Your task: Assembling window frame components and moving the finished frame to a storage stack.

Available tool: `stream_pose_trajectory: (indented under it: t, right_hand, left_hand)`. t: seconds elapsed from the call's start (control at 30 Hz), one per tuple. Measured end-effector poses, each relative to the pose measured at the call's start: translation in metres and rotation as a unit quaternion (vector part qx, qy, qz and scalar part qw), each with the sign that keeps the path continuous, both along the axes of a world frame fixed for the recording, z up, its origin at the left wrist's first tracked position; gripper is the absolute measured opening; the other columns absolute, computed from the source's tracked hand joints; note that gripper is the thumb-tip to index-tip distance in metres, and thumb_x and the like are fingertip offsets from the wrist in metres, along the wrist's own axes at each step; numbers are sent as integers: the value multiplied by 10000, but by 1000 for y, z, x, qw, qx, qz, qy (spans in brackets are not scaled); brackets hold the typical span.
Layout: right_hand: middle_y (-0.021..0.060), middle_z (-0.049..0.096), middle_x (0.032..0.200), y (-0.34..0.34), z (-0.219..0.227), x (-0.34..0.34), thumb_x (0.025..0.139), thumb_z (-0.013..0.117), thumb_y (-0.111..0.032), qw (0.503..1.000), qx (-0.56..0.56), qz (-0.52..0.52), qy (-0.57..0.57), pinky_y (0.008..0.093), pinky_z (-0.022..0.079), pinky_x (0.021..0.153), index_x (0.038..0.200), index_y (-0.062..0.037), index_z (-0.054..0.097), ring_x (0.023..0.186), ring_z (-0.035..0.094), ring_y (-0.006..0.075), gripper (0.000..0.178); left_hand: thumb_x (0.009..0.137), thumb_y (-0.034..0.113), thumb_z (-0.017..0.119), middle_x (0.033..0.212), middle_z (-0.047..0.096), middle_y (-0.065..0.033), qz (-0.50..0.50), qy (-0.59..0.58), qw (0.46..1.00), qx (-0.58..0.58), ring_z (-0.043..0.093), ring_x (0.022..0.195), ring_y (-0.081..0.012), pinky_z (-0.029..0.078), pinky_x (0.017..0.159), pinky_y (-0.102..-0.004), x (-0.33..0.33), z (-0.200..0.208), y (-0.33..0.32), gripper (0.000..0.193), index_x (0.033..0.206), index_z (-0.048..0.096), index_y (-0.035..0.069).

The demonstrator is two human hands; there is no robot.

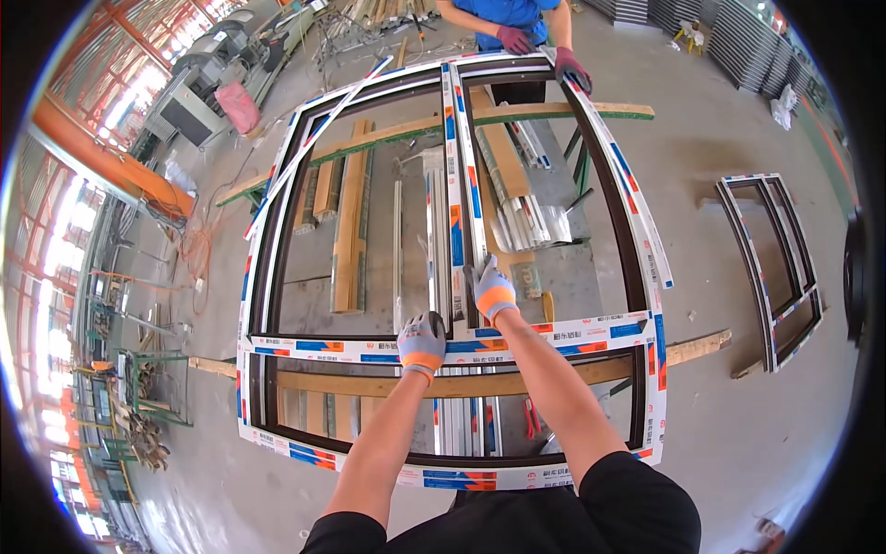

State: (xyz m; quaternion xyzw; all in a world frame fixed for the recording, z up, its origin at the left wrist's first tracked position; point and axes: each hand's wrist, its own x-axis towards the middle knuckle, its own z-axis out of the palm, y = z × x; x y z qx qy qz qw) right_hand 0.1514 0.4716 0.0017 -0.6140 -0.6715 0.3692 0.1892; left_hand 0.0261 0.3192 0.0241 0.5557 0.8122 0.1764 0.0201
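A large window frame (pixel 369 358), dark inside and covered with white film printed in blue and orange, lies flat in front of me. My left hand (pixel 423 343), in a grey and orange glove, closes over its crossbar close to the foot of the upright mullion (pixel 457 235). Farther up, my right hand (pixel 495 288), gloved alike, has its fingers around that mullion's lower part. The undersides of both hands' fingers are hidden.
Wooden beams (pixel 697 347) support the frame, and a loose white strip (pixel 318 138) slants across its left side. Across it stands a co-worker in blue (pixel 503 17), maroon-gloved hand (pixel 572 70) on the far corner. A smaller frame (pixel 771 268) stands right; profiles (pixel 351 231) lie beneath.
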Motion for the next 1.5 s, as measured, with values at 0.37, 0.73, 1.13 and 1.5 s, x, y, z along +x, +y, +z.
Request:
stream_pose_trajectory:
  t: [0.37, 0.73, 1.13, 1.5]
  right_hand:
    - [289, 665, 1016, 16, -28, -36, 962, 464, -440, 999, -19, -3, -29, 498, 501, 857, 1285, 21, 450, 967, 638, 438, 563]
    - [311, 660, 979, 11, -41, -66, 969, 465, -466, 1000, -21, 1, -21, 514, 508, 836, 1168, 27, 472, 955, 632, 471, 531]
    - [192, 706, 936, -5, -101, -22, 911, 615, -331, 989, 7, 80, 124, 404, 528, 713, 1177, -33, 611, 840, 686, 318, 400]
    - [30, 686, 768, 33, -112, -31, 749, 812, -144, 916, -196, 15, 350, 309, 497, 640, 857, 18, 685, 701, 586, 110, 232]
  left_hand:
    - [889, 260, 550, 927, 676, -141, -20, 2, 1000, -11, 616, 937, -333, 475, 835, -439, -36, -18, 17, 209, 941, 634, 76]
    - [894, 259, 551, 994, 673, -154, -16, -13, 998, -61, 609, 985, -339, 483, 871, -431, -50, -26, 16, 248, 1004, 644, 58]
    - [902, 300, 573, 1029, 678, -151, 27, -122, 992, -28, 615, 1005, -341, 481, 889, -439, -35, -46, 31, 266, 1055, 655, 99]
    - [650, 319, 798, 1531, 240, -247, 12, -67, 994, -81, 302, 1401, -388, 341, 1132, -363, -26, -73, 217, 1161, 1510, 96, -20]
